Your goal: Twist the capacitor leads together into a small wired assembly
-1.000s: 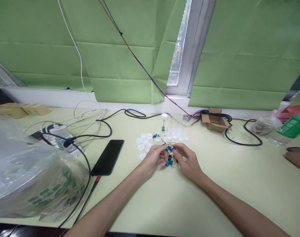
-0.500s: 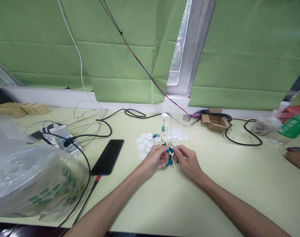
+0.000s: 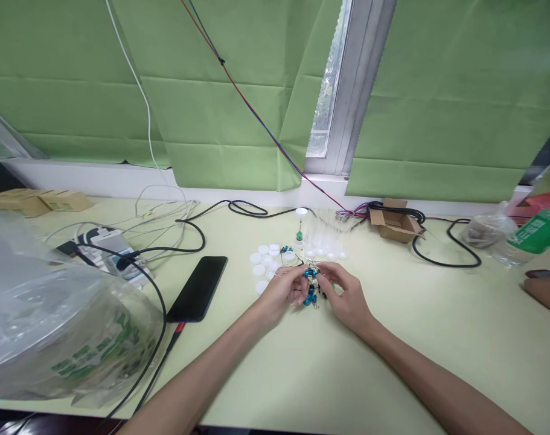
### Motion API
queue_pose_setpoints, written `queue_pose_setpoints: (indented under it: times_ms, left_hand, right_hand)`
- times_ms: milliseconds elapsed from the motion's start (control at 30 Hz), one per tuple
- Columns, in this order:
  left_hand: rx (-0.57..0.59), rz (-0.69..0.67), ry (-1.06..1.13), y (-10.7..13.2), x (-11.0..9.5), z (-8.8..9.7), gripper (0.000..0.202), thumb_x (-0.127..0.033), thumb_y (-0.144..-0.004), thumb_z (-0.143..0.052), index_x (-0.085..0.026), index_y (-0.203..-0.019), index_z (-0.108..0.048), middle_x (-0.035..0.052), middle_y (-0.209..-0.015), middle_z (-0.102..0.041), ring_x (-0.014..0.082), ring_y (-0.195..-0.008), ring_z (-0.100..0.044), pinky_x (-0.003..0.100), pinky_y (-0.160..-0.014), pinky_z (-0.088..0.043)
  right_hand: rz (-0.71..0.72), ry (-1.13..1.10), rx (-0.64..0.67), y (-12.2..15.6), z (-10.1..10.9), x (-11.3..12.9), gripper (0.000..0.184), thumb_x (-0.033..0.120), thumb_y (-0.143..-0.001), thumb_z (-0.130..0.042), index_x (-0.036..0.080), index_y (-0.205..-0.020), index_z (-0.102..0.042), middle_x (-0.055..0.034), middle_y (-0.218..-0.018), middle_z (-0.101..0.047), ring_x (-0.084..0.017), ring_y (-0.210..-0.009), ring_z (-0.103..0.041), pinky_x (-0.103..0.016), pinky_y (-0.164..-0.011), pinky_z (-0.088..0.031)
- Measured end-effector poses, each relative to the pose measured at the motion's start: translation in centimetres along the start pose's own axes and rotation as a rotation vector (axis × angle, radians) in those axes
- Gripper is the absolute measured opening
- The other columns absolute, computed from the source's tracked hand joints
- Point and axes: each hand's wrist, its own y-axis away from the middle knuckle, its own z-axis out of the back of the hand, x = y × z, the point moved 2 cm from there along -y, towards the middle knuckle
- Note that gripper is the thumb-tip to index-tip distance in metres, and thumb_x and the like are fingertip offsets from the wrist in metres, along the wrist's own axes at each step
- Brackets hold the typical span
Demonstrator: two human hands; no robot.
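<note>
My left hand (image 3: 284, 289) pinches a small shiny blue part with thin metal wires (image 3: 309, 273). My right hand (image 3: 345, 290) holds its other side, thumb and forefinger bent around it. More small blue parts (image 3: 310, 297) with dark bits and wire ends lie just below, on the table between my hands. Thin metal rods or wires stick out past my fingers. Behind stands a clear tube (image 3: 300, 228) with a white cap and a green piece inside. White round caps (image 3: 266, 260) are spread to the left of it.
Clear capped tubes (image 3: 326, 241) lie behind my right hand. A black phone (image 3: 197, 289) lies left, near a large plastic bag (image 3: 66, 326) and a power strip (image 3: 114, 251). At the back are a small cardboard box (image 3: 393, 223) and black cables (image 3: 456, 264). Someone's hand (image 3: 546, 294) shows at right.
My right fingers have shifted slightly on the blue part, with the thumb now lower and the forefinger more raised. My left hand has hardly moved.
</note>
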Motion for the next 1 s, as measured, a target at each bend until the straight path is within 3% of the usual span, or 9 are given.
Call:
queue_pose_setpoints:
  times_ms: [367,767,867,1000]
  left_hand:
    - [0.011,0.001,-0.026,0.07,-0.03,-0.17,0.041,-0.040,-0.083,-0.060,-0.014,-0.052,-0.054,0.0004,-0.049,-0.051,0.0076,-0.038,-0.044,0.024,-0.039,-0.022]
    - [0.040,0.008,-0.079,0.39,-0.19,-0.41,0.040,-0.041,-0.083,-0.059,-0.014,-0.053,-0.055,0.0004,-0.050,-0.051,0.0083,-0.039,-0.044,0.024,-0.040,-0.021]
    - [0.034,0.002,-0.068,0.29,-0.11,-0.32,0.043,-0.041,-0.084,-0.058,-0.014,-0.051,-0.054,0.0005,-0.049,-0.050,0.0081,-0.039,-0.044,0.024,-0.040,-0.022]
    - [0.002,0.006,-0.018,0.11,-0.05,-0.14,0.041,-0.042,-0.083,-0.060,-0.014,-0.053,-0.053,0.0005,-0.051,-0.052,0.0078,-0.039,-0.044,0.024,-0.040,-0.022]
  right_hand:
    - [-0.032,-0.028,0.038,-0.21,-0.11,0.28,0.017,0.033,-0.093,-0.053,0.019,-0.097,-0.062,-0.0034,-0.079,-0.066,-0.016,-0.068,-0.060,-0.029,-0.067,-0.051]
    - [-0.052,0.104,0.059,-0.34,0.01,0.20,0.041,0.036,-0.098,-0.042,0.019,-0.060,-0.049,0.0013,-0.056,-0.052,-0.012,-0.053,-0.048,-0.026,-0.057,-0.040]
    - [-0.057,0.069,0.046,-0.29,0.00,0.20,0.037,0.036,-0.098,-0.043,0.019,-0.068,-0.056,0.0001,-0.061,-0.056,-0.013,-0.057,-0.052,-0.027,-0.060,-0.043]
    - [-0.033,-0.019,0.020,-0.14,-0.07,0.12,0.021,0.035,-0.094,-0.052,0.019,-0.104,-0.061,-0.0035,-0.080,-0.065,-0.017,-0.071,-0.061,-0.030,-0.070,-0.051]
